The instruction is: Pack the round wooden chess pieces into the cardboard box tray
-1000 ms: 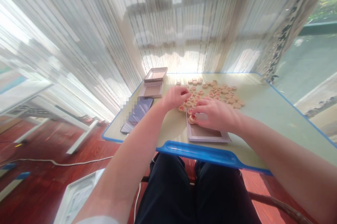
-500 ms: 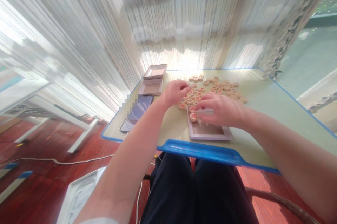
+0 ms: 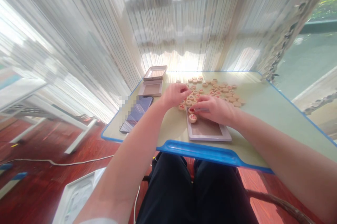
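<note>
Round wooden xiangqi pieces with red or dark characters lie in a loose spread on the pale table. Just in front of them is a shallow white box tray with a brown bottom. Two red-marked pieces sit in its left side, one behind the other; the nearer xiangqi piece shows fully. My right hand reaches over the tray, its fingertips closed on the rear piece in the far left corner. At the left of the spread, my left hand has curled, closed fingers; what they hold is hidden.
A phone lies on the table's left side. Behind it are another shallow tray and an open box lid. A blue trough runs along the front edge, above my legs. Sheer curtains hang behind the table.
My right hand has shifted slightly left, and its fingers have come down onto the rear piece in the tray. My left hand has stayed nearly in place. The view has moved slightly.
</note>
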The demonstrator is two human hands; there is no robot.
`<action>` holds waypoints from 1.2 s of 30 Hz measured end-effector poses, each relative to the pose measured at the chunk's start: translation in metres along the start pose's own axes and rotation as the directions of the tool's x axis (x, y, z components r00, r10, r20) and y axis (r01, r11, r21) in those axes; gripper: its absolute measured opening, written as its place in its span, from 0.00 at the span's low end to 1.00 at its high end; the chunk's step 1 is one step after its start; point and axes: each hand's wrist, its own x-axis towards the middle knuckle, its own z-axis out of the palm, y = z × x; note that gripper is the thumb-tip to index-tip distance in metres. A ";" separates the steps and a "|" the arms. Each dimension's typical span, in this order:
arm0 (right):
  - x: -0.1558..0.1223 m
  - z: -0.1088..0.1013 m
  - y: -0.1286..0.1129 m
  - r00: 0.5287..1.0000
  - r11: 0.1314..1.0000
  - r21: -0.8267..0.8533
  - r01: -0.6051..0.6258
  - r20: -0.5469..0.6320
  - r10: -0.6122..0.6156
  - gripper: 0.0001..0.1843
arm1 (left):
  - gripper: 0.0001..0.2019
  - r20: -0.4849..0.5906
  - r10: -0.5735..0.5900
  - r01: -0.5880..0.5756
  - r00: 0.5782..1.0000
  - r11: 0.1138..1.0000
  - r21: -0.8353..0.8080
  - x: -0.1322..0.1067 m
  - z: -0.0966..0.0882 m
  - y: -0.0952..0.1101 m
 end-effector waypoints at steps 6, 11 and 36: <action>0.002 0.000 0.002 1.000 0.999 0.032 -0.011 -0.013 0.012 0.12 | 0.14 -0.002 0.000 0.000 1.000 1.000 0.025 -0.001 0.000 0.002; 0.002 0.000 0.002 1.000 0.998 0.052 -0.021 -0.005 0.021 0.12 | 0.14 -0.009 0.005 -0.005 1.000 0.999 0.051 -0.001 -0.001 0.003; 0.001 0.004 0.003 1.000 0.997 0.081 0.009 -0.028 -0.007 0.12 | 0.17 0.019 -0.017 0.018 1.000 0.999 -0.045 -0.001 -0.004 0.003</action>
